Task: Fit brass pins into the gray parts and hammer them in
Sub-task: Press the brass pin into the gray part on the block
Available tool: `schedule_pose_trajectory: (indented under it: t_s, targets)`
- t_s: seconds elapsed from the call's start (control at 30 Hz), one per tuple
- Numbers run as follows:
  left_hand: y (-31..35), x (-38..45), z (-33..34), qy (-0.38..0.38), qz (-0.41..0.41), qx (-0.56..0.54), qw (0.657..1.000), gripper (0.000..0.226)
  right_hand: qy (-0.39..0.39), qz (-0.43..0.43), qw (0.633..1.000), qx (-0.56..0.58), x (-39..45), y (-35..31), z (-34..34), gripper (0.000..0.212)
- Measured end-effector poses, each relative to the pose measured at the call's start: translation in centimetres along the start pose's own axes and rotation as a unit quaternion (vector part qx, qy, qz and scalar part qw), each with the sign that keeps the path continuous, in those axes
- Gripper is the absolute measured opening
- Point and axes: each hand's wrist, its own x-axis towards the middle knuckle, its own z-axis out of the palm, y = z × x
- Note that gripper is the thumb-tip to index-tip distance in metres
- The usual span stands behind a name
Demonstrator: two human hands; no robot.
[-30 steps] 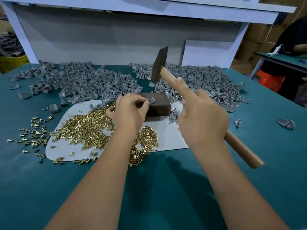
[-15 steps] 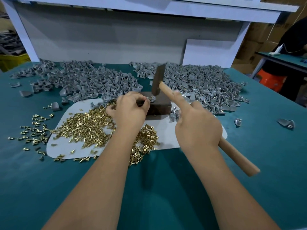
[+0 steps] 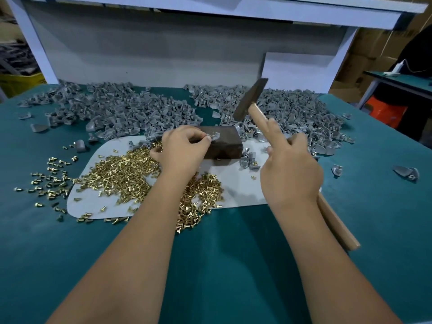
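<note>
My left hand (image 3: 181,152) pinches a small gray part (image 3: 215,136) on top of a dark metal block (image 3: 222,146). My right hand (image 3: 291,170) grips the wooden handle of a hammer (image 3: 251,99), index finger stretched along the handle. The hammer head hangs raised above and to the right of the block. A heap of brass pins (image 3: 126,174) lies on a white sheet (image 3: 238,185) under my left wrist. Two large piles of gray parts (image 3: 131,111) spread along the back of the table.
The green table top (image 3: 222,265) holds scattered brass pins (image 3: 49,181) at the left. A few gray parts with pins (image 3: 249,160) lie right of the block, and stray ones (image 3: 406,173) at the far right. A white panel (image 3: 163,47) closes the back.
The hammer came down onto the part on the block half a second ago and has now swung back up and to the right. My left hand kept its hold on the part.
</note>
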Motion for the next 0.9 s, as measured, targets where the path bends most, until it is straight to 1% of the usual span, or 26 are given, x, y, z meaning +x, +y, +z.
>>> schedule_pose_trajectory:
  t_s: [0.1, 0.23, 0.3, 0.4, 0.5, 0.67, 0.77, 0.9]
  targets:
    - [0.2, 0.0, -0.2, -0.014, -0.02, -0.034, 0.999, 0.019, -0.051, 0.021, 0.998, -0.009, 0.5, 0.5, 0.8, 0.062]
    - [0.2, -0.2, -0.4, -0.023, -0.02, -0.062, 0.998, 0.019, -0.085, 0.042, 0.995, -0.015, 1.0, 1.4, 1.4, 0.055]
    - [0.3, -0.3, -0.5, -0.026, -0.018, -0.065, 0.997, 0.018, -0.111, 0.054, 0.992, -0.023, 1.2, 1.7, 1.6, 0.048]
    - [0.4, -0.4, -0.7, -0.03, -0.016, -0.065, 0.997, 0.017, -0.15, 0.073, 0.986, -0.023, 1.3, 1.9, 1.8, 0.032]
    - [0.4, -0.6, -0.7, -0.034, -0.017, -0.065, 0.997, 0.014, -0.153, 0.091, 0.983, -0.032, 1.4, 2.1, 1.9, 0.023]
    - [0.8, -0.9, -0.9, -0.043, 0.007, -0.049, 0.998, 0.016, -0.141, 0.077, 0.986, -0.046, 1.4, 2.0, 1.8, 0.023]
    - [0.9, -1.2, -1.0, -0.051, 0.032, -0.037, 0.997, 0.018, -0.119, 0.051, 0.99, -0.048, 1.2, 2.1, 1.9, 0.023]
    - [1.0, -1.4, -1.0, -0.05, 0.064, -0.031, 0.996, 0.017, -0.128, -0.008, 0.99, -0.061, 1.0, 2.0, 2.4, 0.027]
